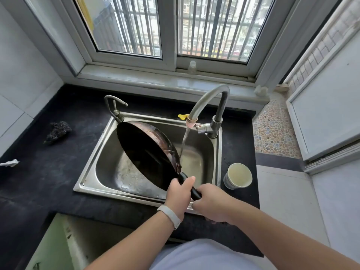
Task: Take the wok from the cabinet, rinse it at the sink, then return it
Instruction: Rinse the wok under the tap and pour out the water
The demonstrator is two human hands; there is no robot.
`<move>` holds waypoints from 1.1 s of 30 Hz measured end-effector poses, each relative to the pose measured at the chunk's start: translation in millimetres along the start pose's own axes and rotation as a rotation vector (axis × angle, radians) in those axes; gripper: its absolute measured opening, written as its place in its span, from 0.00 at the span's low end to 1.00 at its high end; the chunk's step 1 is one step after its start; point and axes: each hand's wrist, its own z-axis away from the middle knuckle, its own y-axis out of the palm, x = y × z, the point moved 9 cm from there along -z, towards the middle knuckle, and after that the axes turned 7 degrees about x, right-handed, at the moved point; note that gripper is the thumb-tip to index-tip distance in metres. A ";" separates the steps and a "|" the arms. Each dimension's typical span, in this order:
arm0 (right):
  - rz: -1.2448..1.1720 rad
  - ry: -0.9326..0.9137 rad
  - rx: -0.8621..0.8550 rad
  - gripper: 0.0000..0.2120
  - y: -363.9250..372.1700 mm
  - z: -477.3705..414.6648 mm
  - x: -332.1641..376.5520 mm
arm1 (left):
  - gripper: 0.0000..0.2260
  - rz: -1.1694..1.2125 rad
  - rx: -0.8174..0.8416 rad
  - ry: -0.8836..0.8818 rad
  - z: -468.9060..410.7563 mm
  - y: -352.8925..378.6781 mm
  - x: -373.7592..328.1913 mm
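Note:
A black wok (pixel 145 152) is tilted on its side inside the steel sink (pixel 87 176), its dark outer bottom turned toward me and to the left. My left hand (pixel 180 193) grips the black handle (pixel 191 189) near the wok. Just behind it, my right hand (pixel 212 201) holds the handle's end. The tall faucet (pixel 210 102) is running, and its stream of water (pixel 185 141) falls just right of the wok's rim into the basin.
A paper cup (pixel 238 175) stands on the black counter right of the sink. A steel scourer (pixel 57 131) lies on the counter at left, with a scrap of paper (pixel 9 163) at the far left. A small second tap (pixel 115 108) stands at the sink's back-left corner. A green cabinet door (pixel 50 248) hangs open below.

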 end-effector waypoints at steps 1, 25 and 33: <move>-0.067 0.003 0.015 0.04 1.2 -0.4 -1.1 | 0.11 0.040 0.006 -0.002 0.0 -0.7 0.9; -0.477 0.001 0.267 0.08 5.0 -12.8 -29.6 | 0.05 0.208 0.053 -0.004 -3.3 11.6 8.7; 0.229 0.060 -0.131 0.11 -10.2 -17.6 -22.9 | 0.07 0.137 0.014 -0.082 -4.7 8.7 19.1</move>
